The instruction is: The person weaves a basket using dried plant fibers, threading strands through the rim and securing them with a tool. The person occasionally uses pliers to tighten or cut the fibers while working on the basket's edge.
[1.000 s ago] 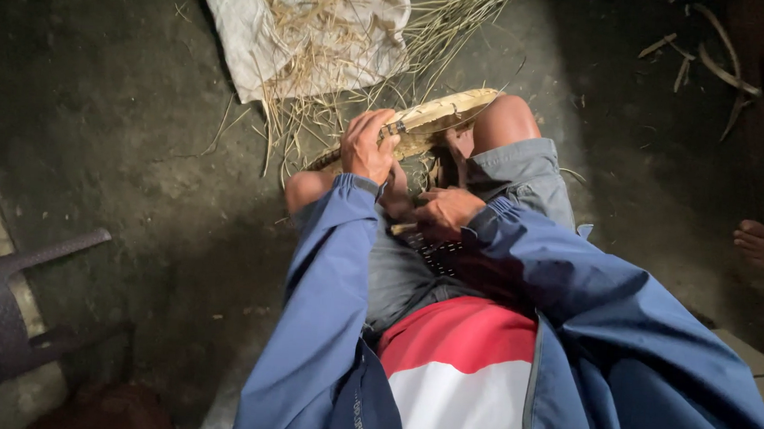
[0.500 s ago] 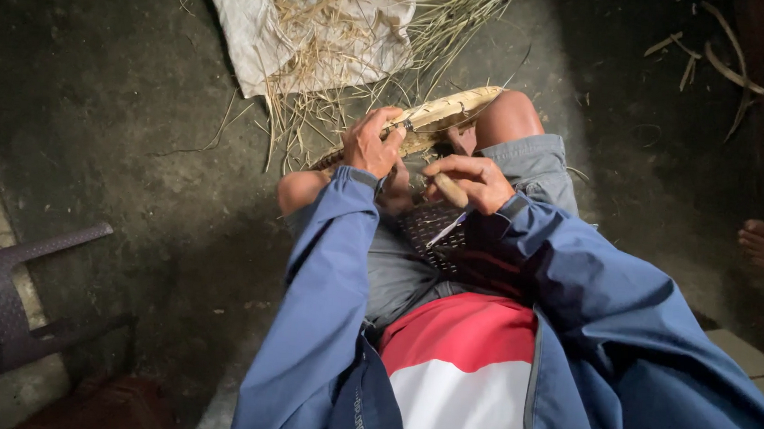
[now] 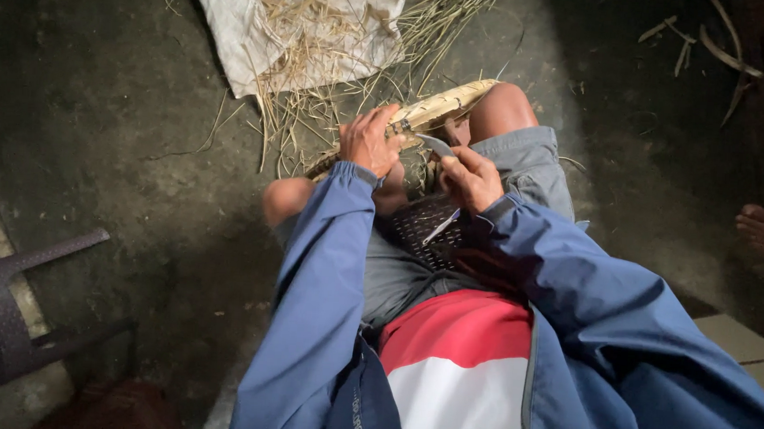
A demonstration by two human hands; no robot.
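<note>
Landmark: the woven basket piece (image 3: 423, 115), a pale strip-woven tray edge propped across the person's bare knees, long axis running from lower left to upper right, high end by the right knee.

Left hand (image 3: 370, 141) is clamped over the rim of that piece, near the middle of its length, fingers curled on top.

Right hand (image 3: 471, 177) sits just right of the left hand and below the rim, closed around a small curved blade (image 3: 437, 145). The blade tip points up-left toward the rim, touching or nearly touching; can't tell which.

Both hands are about equally near; the left is on the work, the right is just beside it.

Dark woven mat (image 3: 430, 231) lies in the lap below the rim. Loose straw (image 3: 323, 25) on a pale sack (image 3: 226, 15) lies beyond it. Dark chair (image 3: 5, 315) stands well to the left.
</note>
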